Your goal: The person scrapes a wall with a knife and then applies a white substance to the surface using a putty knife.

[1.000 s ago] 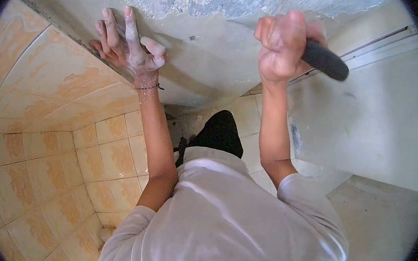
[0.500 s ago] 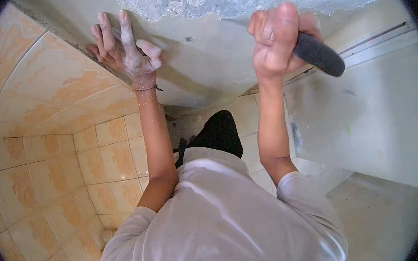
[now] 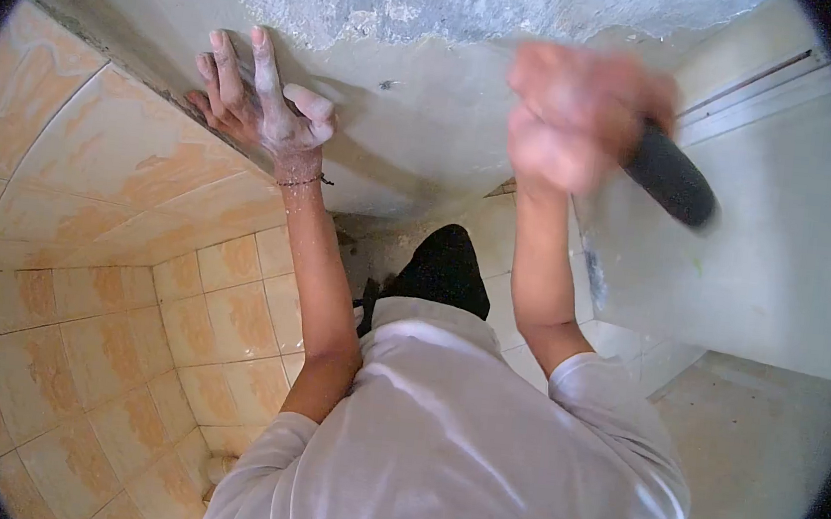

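My right hand [image 3: 589, 116], between one and two o'clock, is clenched around a black, rounded tool handle [image 3: 676, 177]; the handle sticks out of my fist toward two o'clock, its butt end tilted down toward four; my knuckles are blurred, so I cannot make out the individual fingers, nor can I tell what the tool's far end looks like or whether it touches the wall.

My left hand [image 3: 265, 110], between ten and eleven o'clock, grips nothing; its fingers are spread against a smooth, pale grey plastered wall [image 3: 438, 127], the thumb bent, whitish powder on the skin; a thin, dark, beaded bracelet [image 3: 305, 181] circles that wrist, and pale specks dot the forearm below it.

At twelve o'clock, above both hands, lies a rough, blue-grey and white patch of bared wall [image 3: 410, 4] with a ragged lower edge; a small dark mark [image 3: 386, 85] sits on the smooth plaster just below it, between my hands; glossy cream-and-orange tiles [image 3: 35, 363] fill the side from seven to ten o'clock; a flat, pale grey panel [image 3: 734, 275] stands at three; my white short-sleeved shirt [image 3: 478, 446] fills six o'clock, with black cloth [image 3: 444, 272] showing beyond its hem near the centre.
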Demonstrator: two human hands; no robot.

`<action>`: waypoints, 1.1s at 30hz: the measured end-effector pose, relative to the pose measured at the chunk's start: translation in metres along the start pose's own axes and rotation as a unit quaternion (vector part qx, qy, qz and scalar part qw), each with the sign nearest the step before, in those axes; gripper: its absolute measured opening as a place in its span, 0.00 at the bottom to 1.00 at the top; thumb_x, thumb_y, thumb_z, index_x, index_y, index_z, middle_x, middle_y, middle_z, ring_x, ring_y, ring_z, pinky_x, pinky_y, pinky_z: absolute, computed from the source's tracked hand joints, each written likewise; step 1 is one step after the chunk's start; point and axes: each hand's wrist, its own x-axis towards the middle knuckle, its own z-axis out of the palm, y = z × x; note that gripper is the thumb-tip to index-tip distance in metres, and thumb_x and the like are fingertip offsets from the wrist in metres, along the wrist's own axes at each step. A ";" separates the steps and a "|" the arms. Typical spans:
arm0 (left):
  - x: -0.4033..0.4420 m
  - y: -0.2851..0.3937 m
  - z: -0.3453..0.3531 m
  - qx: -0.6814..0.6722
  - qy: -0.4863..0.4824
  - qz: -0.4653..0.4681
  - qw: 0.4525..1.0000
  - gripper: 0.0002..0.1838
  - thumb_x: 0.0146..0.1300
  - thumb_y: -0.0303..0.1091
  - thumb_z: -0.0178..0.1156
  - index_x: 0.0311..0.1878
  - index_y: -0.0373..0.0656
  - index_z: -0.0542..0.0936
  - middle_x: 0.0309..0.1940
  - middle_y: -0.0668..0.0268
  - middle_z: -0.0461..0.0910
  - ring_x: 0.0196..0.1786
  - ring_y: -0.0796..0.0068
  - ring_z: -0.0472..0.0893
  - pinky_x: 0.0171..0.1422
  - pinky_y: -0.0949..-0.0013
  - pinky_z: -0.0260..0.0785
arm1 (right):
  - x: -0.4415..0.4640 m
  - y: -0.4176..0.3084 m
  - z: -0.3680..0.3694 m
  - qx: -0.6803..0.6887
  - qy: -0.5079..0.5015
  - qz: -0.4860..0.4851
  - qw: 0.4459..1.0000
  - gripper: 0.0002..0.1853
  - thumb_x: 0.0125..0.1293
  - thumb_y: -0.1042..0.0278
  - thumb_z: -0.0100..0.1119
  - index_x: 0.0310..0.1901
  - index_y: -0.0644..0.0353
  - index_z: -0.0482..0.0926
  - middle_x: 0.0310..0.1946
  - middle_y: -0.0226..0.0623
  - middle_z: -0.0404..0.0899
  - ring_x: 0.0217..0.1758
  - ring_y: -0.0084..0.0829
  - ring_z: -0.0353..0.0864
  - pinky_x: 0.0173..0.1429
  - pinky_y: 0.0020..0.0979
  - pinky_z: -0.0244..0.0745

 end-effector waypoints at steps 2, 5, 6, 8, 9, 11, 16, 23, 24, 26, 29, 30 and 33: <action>-0.002 0.001 -0.001 -0.005 -0.004 0.004 1.000 0.32 0.60 0.51 0.38 0.64 0.50 0.74 0.67 0.54 0.65 0.70 0.52 0.59 0.73 0.46 0.41 | 0.002 0.009 0.008 -0.102 0.006 0.026 0.994 0.11 0.64 0.71 0.51 0.28 0.50 0.60 0.12 0.23 0.52 0.11 0.18 0.50 0.16 0.29 0.50; 0.000 0.001 0.001 -0.016 0.010 0.000 1.000 0.32 0.60 0.52 0.38 0.64 0.50 0.74 0.67 0.54 0.65 0.70 0.53 0.59 0.73 0.46 0.41 | -0.002 0.004 0.006 -0.051 -0.016 0.055 0.997 0.10 0.66 0.71 0.51 0.29 0.50 0.61 0.12 0.23 0.52 0.11 0.18 0.50 0.17 0.28 0.51; -0.001 0.002 0.000 -0.012 0.005 -0.001 1.000 0.32 0.60 0.51 0.38 0.64 0.51 0.74 0.67 0.54 0.65 0.70 0.54 0.59 0.74 0.47 0.40 | -0.003 -0.010 0.011 0.025 0.002 0.060 0.998 0.11 0.65 0.73 0.52 0.30 0.51 0.60 0.12 0.22 0.51 0.12 0.18 0.49 0.17 0.28 0.50; -0.001 0.001 -0.001 -0.003 -0.002 -0.005 1.000 0.31 0.60 0.51 0.39 0.64 0.52 0.74 0.67 0.55 0.65 0.71 0.54 0.59 0.74 0.47 0.40 | 0.002 -0.004 0.014 -0.020 -0.033 0.016 0.999 0.11 0.64 0.75 0.53 0.30 0.51 0.60 0.13 0.22 0.52 0.12 0.17 0.50 0.17 0.27 0.50; 0.000 0.000 0.000 -0.012 0.003 0.002 1.000 0.31 0.59 0.50 0.39 0.64 0.52 0.74 0.67 0.55 0.65 0.71 0.54 0.59 0.74 0.46 0.39 | 0.003 0.000 0.014 -0.070 -0.064 -0.029 0.995 0.12 0.63 0.76 0.53 0.30 0.51 0.60 0.13 0.22 0.52 0.13 0.17 0.51 0.18 0.27 0.50; -0.001 0.000 -0.002 -0.023 0.008 0.010 1.000 0.31 0.59 0.49 0.39 0.64 0.52 0.74 0.67 0.56 0.65 0.71 0.54 0.59 0.74 0.46 0.39 | -0.002 0.007 0.016 -0.119 -0.094 -0.073 0.986 0.13 0.61 0.78 0.54 0.30 0.50 0.60 0.14 0.22 0.53 0.14 0.17 0.52 0.18 0.26 0.50; -0.002 -0.001 0.002 -0.017 0.011 -0.006 1.000 0.32 0.53 0.43 0.42 0.63 0.52 0.75 0.67 0.59 0.66 0.71 0.56 0.59 0.75 0.46 0.39 | -0.022 0.002 0.021 -0.037 -0.015 0.058 0.998 0.15 0.57 0.80 0.54 0.29 0.50 0.57 0.13 0.23 0.53 0.12 0.18 0.50 0.17 0.26 0.50; -0.002 0.000 0.000 -0.012 0.008 -0.010 1.000 0.31 0.51 0.41 0.43 0.62 0.52 0.76 0.67 0.59 0.67 0.70 0.57 0.60 0.75 0.47 0.40 | -0.002 0.001 0.039 -0.060 0.048 0.017 0.997 0.14 0.63 0.70 0.52 0.27 0.51 0.56 0.08 0.24 0.49 0.09 0.18 0.42 0.14 0.24 0.43; -0.003 0.000 0.000 -0.013 0.011 -0.009 1.000 0.31 0.51 0.41 0.43 0.61 0.52 0.76 0.67 0.60 0.67 0.70 0.57 0.60 0.75 0.47 0.40 | 0.005 -0.013 0.042 0.016 0.046 0.033 0.998 0.14 0.64 0.71 0.50 0.26 0.51 0.56 0.08 0.24 0.49 0.08 0.18 0.41 0.14 0.25 0.43; -0.002 -0.002 0.003 -0.012 0.017 -0.009 1.000 0.31 0.51 0.42 0.43 0.61 0.52 0.76 0.67 0.60 0.67 0.70 0.57 0.60 0.75 0.48 0.40 | 0.012 -0.028 0.047 0.169 0.038 0.063 0.983 0.15 0.67 0.73 0.47 0.24 0.51 0.55 0.08 0.23 0.49 0.08 0.17 0.40 0.12 0.26 0.42; -0.006 -0.002 0.000 -0.013 0.008 -0.014 1.000 0.31 0.51 0.43 0.43 0.61 0.53 0.77 0.67 0.61 0.67 0.70 0.57 0.61 0.75 0.47 0.40 | 0.008 0.004 0.062 0.072 0.123 0.063 0.988 0.15 0.69 0.68 0.43 0.24 0.50 0.54 0.08 0.21 0.48 0.09 0.17 0.38 0.13 0.26 0.38; -0.006 -0.001 0.000 -0.016 0.009 -0.013 1.000 0.32 0.51 0.44 0.43 0.61 0.53 0.77 0.67 0.61 0.67 0.70 0.57 0.61 0.75 0.47 0.40 | 0.016 0.000 0.054 0.070 0.080 0.095 0.990 0.15 0.69 0.67 0.43 0.24 0.50 0.54 0.09 0.21 0.48 0.09 0.17 0.38 0.13 0.25 0.39; -0.006 -0.002 0.002 -0.011 0.009 -0.013 1.000 0.32 0.51 0.45 0.43 0.61 0.53 0.77 0.67 0.62 0.67 0.70 0.57 0.61 0.74 0.47 0.40 | 0.016 -0.001 0.035 0.203 0.043 0.049 0.977 0.16 0.68 0.70 0.47 0.24 0.50 0.54 0.09 0.23 0.50 0.08 0.17 0.41 0.13 0.25 0.42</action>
